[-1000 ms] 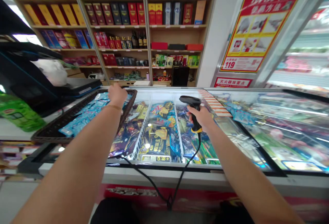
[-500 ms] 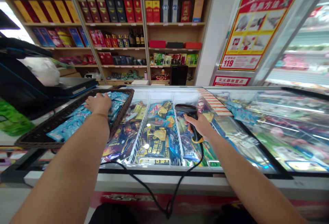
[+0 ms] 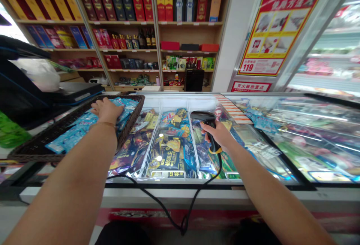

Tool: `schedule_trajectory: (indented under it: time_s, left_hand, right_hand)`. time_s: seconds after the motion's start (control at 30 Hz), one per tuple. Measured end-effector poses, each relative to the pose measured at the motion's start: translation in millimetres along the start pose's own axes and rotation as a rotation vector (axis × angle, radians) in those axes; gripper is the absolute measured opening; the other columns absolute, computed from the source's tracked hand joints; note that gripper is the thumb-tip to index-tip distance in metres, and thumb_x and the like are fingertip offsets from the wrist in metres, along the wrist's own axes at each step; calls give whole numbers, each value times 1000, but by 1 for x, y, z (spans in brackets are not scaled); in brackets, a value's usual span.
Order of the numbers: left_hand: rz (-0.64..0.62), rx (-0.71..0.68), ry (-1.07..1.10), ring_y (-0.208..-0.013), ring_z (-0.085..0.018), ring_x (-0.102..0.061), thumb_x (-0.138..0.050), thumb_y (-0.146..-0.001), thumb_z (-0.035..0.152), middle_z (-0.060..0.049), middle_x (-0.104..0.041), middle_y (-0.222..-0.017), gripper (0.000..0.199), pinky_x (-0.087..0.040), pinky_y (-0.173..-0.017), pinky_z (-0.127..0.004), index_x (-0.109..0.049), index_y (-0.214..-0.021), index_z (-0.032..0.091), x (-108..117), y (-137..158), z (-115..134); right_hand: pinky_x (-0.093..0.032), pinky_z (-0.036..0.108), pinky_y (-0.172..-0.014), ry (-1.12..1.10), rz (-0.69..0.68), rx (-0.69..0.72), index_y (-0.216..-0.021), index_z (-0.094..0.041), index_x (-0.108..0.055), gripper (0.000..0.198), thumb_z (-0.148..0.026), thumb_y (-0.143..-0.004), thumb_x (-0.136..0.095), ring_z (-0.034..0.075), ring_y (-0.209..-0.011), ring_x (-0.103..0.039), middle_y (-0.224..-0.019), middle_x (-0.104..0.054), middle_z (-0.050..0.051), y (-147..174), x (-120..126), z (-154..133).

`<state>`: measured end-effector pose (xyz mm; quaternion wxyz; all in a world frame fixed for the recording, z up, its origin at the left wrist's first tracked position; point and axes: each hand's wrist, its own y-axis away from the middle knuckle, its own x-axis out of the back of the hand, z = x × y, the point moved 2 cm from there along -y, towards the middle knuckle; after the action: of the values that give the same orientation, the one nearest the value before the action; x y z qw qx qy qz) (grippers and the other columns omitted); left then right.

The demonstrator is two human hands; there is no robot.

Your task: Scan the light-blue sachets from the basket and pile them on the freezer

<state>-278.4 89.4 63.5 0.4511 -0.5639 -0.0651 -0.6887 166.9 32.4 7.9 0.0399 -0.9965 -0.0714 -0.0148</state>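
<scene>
Scanner: we see the black scanner (image 3: 204, 117), yellow at its handle's foot, held above the middle of the chest freezer (image 3: 225, 194), between its near and far edges.
Right hand: our right hand (image 3: 218, 134) has its fingers clamped around the scanner's handle.
Cable: the black cable (image 3: 183, 230) drops from the handle and loops below the freezer's near edge.
Left hand: our left hand (image 3: 106, 111) lies on the blue packets (image 3: 80, 127), fingers slightly apart; whether they pinch one, we cannot tell.
Basket: the dark woven basket (image 3: 129, 130) with these packets sits at the freezer's left end.
Freezer: inside, we see coloured bags (image 3: 172, 151) between white wire dividers (image 3: 153, 140).
Beyond: past the far edge stand shelves (image 3: 123, 23) of boxes and bottles, with a red-and-yellow poster (image 3: 282, 24) to their right.
</scene>
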Motion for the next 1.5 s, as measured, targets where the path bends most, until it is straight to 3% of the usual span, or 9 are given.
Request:
schedule_trajectory:
  time_s: [0.07,0.23,0.4,0.5,0.67,0.87,1.07,1.3,1.5]
  left_hand:
    - [59,-30,21,-134,-43,-37,-74,-75,50,-28,-45,-145,72,-29,-108,-53,-53,-128,6,3,3,2]
    - [209,-174,251,-128,-36,-45,-63,-88,26,-20,-58,-129,30,-34,-107,-52,-60,-114,11,23,12,21]
    - [294,-372,751,-100,-19,-58,-57,-96,25,-10,-64,-107,22,-45,-100,-38,-57,-113,11,44,29,80]
    - [78,-339,1101,-84,-13,-60,-56,-96,24,-3,-62,-94,18,-52,-89,-34,-53,-111,15,35,61,127]
    - [-432,17,1450,-73,-15,-66,-65,-87,29,1,-63,-78,19,-58,-73,-33,-51,-98,20,-18,149,174]
    - [-634,19,1531,-80,-19,-68,-74,-72,24,-3,-67,-78,21,-59,-80,-38,-58,-82,17,-58,201,174]
    - [-683,-74,1492,-78,-18,-66,-71,-72,26,0,-64,-72,19,-59,-79,-37,-65,-89,19,-64,199,171]
    - [-637,-46,1458,-77,-19,-68,-69,-75,29,-1,-67,-73,21,-60,-75,-35,-65,-92,19,-64,194,162]
    - [-700,4,1487,-83,-21,-71,-71,-76,29,-3,-70,-76,21,-60,-83,-41,-64,-93,19,-63,194,163]
  right_hand:
    - [-44,22,-37,-4,10,7,-84,-15,-59,33,-40,-76,-79,10,-41,-55,-63,-64,1,-1,0,1]
    - [-43,22,-36,-19,44,-26,-83,-15,-59,25,-33,-79,-76,10,-39,-55,-62,-64,1,-4,1,3]
    - [-42,22,-36,-39,43,-40,-79,-16,-57,24,-30,-80,-76,9,-38,-53,-62,-64,1,-6,0,3]
    - [-40,22,-35,-31,37,-49,-77,-16,-56,24,-31,-80,-75,9,-36,-50,-57,-62,0,-4,0,1]
    - [-41,22,-37,-9,44,-49,-77,-17,-56,24,-31,-81,-74,9,-36,-50,-54,-60,-1,-1,0,-4]
    - [-42,22,-37,8,51,-8,-81,-17,-56,23,-30,-80,-74,9,-38,-52,-60,-61,-2,-3,0,-1]
    - [-43,21,-37,30,48,-2,-80,-18,-56,20,-28,-82,-73,9,-38,-53,-61,-62,-2,-6,-1,3]
    - [-42,21,-37,106,73,6,-79,-17,-56,16,-24,-83,-69,10,-38,-54,-60,-63,-1,-1,-3,-2]
    - [-43,21,-37,202,52,32,-77,-17,-56,16,-27,-84,-67,10,-37,-54,-59,-65,1,-3,0,4]
